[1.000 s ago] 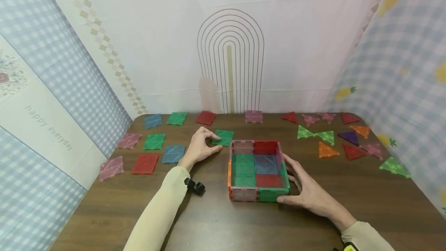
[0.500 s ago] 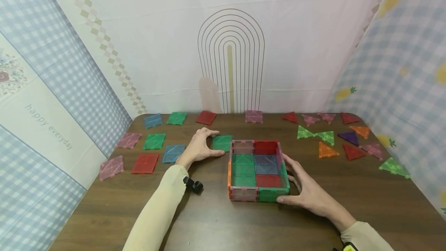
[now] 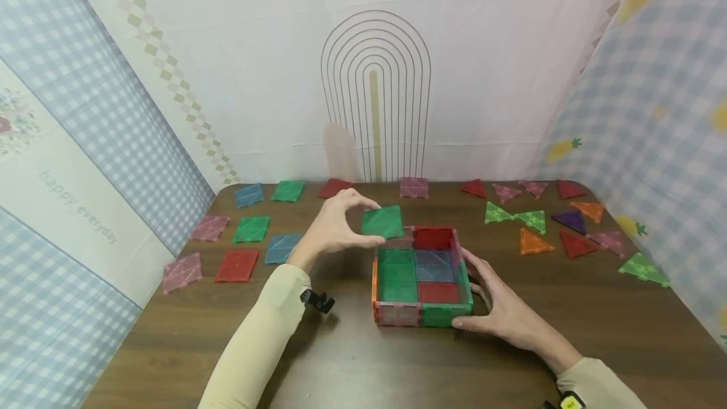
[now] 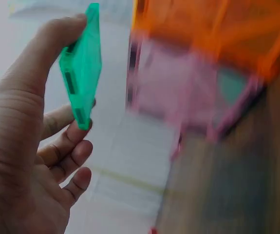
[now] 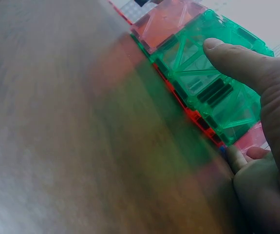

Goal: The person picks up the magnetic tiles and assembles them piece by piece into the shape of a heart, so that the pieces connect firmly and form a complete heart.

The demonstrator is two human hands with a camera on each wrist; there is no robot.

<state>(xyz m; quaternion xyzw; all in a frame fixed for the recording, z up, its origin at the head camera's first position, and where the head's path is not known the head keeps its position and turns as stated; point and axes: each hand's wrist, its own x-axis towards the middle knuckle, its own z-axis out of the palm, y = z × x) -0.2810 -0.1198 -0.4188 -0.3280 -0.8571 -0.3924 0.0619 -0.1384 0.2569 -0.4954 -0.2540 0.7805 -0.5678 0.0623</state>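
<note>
Across the wooden table (image 3: pixel 352 368), the largest piece of my work is an open-topped magnetic-tile box (image 3: pixel 397 315). My right hand (image 3: pixel 502 314) curves round its near right corner, thumb against the green front wall. My left hand (image 3: pixel 334 227) pinches a green square tile (image 3: pixel 384 223) between thumb and fingertips, raised by the box's far left corner. I'd call this step positioning the tile; next calls for a secure pinch and careful edge alignment.
</note>
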